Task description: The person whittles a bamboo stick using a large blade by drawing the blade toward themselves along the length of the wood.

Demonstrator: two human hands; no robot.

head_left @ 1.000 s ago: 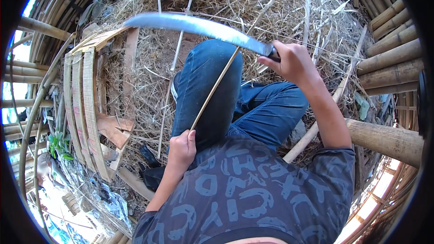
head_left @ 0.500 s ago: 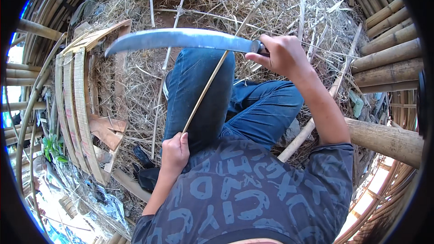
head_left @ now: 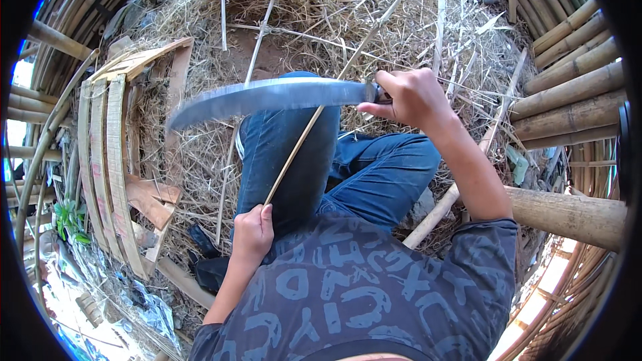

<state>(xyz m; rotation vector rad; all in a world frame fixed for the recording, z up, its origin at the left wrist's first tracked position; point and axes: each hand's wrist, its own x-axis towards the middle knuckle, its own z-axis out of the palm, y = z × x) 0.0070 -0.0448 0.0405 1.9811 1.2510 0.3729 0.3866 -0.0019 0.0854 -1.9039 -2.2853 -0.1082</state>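
Far left: curved wooden slat frame (head_left: 107, 160) lying on straw, flat wood offcuts (head_left: 154, 200) just beside its near end. Straw-covered ground (head_left: 321, 0) across the far side, loose thin sticks scattered in it.

Left hand (head_left: 253, 234) near centre-left, fist closed round the near end of a thin bamboo strip (head_left: 294, 154). Strip runs up and to the right from the fist, over the person's left knee in blue jeans (head_left: 294, 147), passes under the blade and carries on into the far straw.

Long curved blade (head_left: 267, 97) lies almost level across the scene, tip on the left, crossing the strip above the knee; whether the edge actually touches the strip, cannot tell.

Right hand (head_left: 411, 97) right of centre, fingers fully wrapped round the blade's handle, handle mostly hidden in the grip.

Right side: thick bamboo poles (head_left: 575, 87) stacked, another fat bamboo pole (head_left: 568, 210) nearer, just beside the right elbow.
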